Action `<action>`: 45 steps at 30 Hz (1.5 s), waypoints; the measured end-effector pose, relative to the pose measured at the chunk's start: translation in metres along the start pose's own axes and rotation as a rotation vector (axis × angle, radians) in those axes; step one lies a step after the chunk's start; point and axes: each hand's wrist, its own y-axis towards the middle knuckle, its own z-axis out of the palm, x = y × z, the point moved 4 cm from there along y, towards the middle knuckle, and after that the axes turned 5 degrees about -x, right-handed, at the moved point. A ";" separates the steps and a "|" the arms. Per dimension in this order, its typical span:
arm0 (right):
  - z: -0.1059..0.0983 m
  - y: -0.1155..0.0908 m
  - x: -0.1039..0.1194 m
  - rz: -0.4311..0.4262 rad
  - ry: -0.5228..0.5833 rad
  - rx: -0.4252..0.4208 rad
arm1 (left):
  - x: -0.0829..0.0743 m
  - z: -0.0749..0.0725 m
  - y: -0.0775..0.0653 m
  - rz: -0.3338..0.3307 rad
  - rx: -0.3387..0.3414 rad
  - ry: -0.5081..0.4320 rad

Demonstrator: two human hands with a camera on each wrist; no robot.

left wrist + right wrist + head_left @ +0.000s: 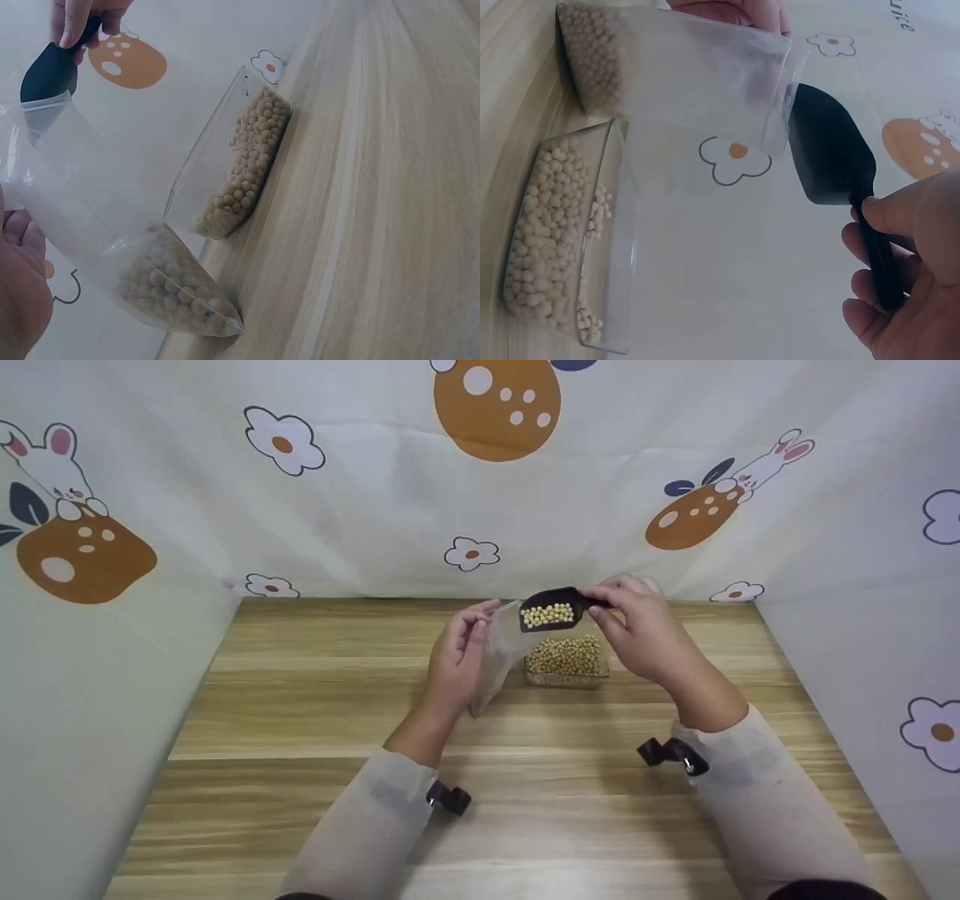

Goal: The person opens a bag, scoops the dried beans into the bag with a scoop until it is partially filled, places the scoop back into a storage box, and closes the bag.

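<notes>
A black scoop [829, 146] full of pale yellow soybeans [549, 616] is gripped by its handle in my right hand [637, 622]. Its tip lies at the mouth of a clear plastic bag [82, 172]. My left hand [457, 656] holds that bag near its top, thumb on the near side. Soybeans fill the bag's bottom corner, which reaches down to the table in the left wrist view. Just below the scoop stands a clear rectangular container [566, 681], with many soybeans heaped inside. Part of my left hand shows only through the bag in the right wrist view.
The wood-grain table [315, 712] carries the container near its back edge. A pale cloth [360, 495] printed with flowers, rabbits and oranges hangs behind and at both sides. Small black camera mounts [450, 797] stick out from the wrists.
</notes>
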 end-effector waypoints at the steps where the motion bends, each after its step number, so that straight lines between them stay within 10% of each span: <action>1: 0.000 0.001 0.002 -0.008 -0.012 0.003 | 0.000 0.000 0.000 -0.002 0.001 0.001; 23: -0.002 0.007 0.013 -0.063 -0.090 -0.004 | -0.003 0.000 0.000 0.047 -0.010 -0.034; 45: -0.010 -0.013 -0.059 0.131 -0.003 -0.024 | -0.002 -0.001 0.000 0.037 -0.005 -0.002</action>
